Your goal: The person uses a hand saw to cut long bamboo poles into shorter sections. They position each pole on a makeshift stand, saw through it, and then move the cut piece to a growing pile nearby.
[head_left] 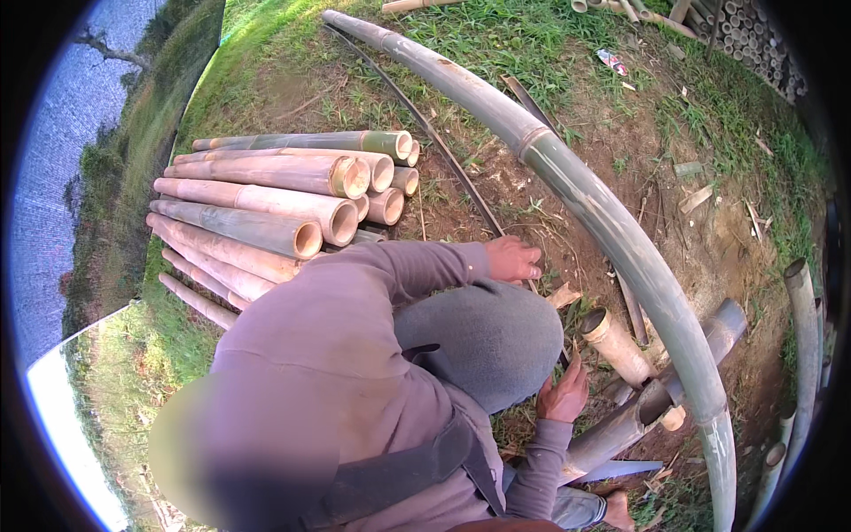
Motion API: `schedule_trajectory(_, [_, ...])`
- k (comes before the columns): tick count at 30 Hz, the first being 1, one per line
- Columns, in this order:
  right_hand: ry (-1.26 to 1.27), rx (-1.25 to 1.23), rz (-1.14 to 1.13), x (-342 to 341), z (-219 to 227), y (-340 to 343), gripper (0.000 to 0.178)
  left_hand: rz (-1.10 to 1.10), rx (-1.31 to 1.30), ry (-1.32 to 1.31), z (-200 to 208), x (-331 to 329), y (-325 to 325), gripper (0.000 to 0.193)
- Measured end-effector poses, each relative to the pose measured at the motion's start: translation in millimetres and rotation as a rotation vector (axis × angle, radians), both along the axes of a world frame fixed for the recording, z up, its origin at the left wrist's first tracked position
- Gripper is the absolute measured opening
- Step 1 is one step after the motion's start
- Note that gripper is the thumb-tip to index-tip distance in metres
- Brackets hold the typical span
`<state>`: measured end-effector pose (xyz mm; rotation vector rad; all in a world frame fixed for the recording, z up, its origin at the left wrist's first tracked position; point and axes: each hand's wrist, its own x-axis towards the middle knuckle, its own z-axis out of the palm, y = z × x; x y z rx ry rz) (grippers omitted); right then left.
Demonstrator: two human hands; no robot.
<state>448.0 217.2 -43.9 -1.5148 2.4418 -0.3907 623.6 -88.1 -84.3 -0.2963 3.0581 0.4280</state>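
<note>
Neither my left hand nor my right hand shows in the head view. Another person in a greyish-purple long-sleeved top (pixel 310 346) and jeans crouches in front of me, leaning to the right. That person's far hand (pixel 514 258) rests at a long thin dark strip (pixel 434 137), its fingers curled at the strip's near part. The other hand of that person (pixel 565 392) is beside the knee, fingers stretched out, near the strip's lower end. A long, thick bamboo pole (pixel 585 199), which looks curved in this view, stretches past them on the right.
Cut bamboo lengths (pixel 266 199) lie piled at the left. Short bamboo pieces (pixel 616 346) and a split or notched bamboo length (pixel 612 434) lie at the right, beside a flat bluish blade (pixel 625 469). More poles (pixel 802 346) stand at the right edge; another stack (pixel 740 31) is far right.
</note>
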Motion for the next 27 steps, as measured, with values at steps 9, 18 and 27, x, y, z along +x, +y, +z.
schedule_trajectory(9, [0.086,-0.049,0.164,0,52,-56,0.045,0.067,-0.217,0.485,42,25,3,0.022])
schedule_trajectory(18, [0.002,-0.182,0.178,0,49,-104,0.042,0.215,-0.256,0.566,80,35,-24,0.014])
schedule_trajectory(27, [0.033,-0.371,0.190,10,43,-187,0.048,0.345,-0.215,0.555,83,38,-105,0.016])
